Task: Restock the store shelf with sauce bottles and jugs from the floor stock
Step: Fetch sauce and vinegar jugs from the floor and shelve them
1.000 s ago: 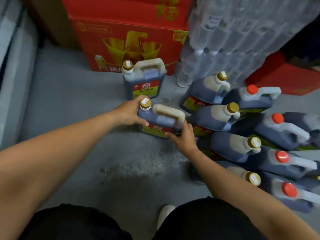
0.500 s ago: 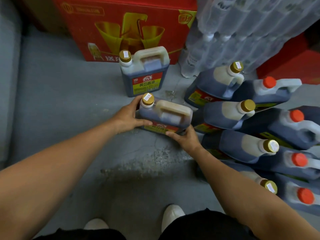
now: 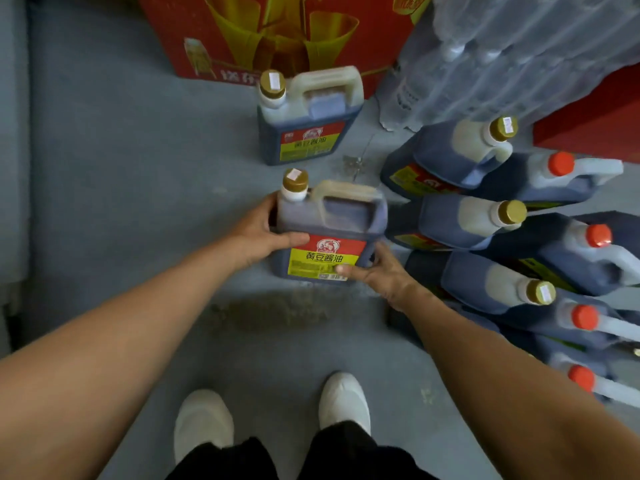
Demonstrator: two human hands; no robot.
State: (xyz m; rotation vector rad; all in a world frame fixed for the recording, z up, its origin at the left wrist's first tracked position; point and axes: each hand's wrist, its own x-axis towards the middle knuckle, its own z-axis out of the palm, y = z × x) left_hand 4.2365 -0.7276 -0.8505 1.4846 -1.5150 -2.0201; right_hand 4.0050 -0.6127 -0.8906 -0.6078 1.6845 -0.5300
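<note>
Light is dim and flat, bluish over the grey floor [image 3: 104, 202], with no hard shadows, only a soft dark patch under the held jug [image 3: 329, 233]. The jug's handle smears with motion blur while its label reads fairly crisp. Wide-angle bending stretches both forearms at the lower corners. The wrapped water bottles [image 3: 519, 53] at upper right look hazy, with faint sheen on the plastic.

You can read 黄豆酱油 on the yellow-and-red label of the jug [image 3: 329, 233] between your hands; the jug beyond [image 3: 306, 123] carries the same label, and the red carton [image 3: 277, 36] farther off shows 送.
</note>
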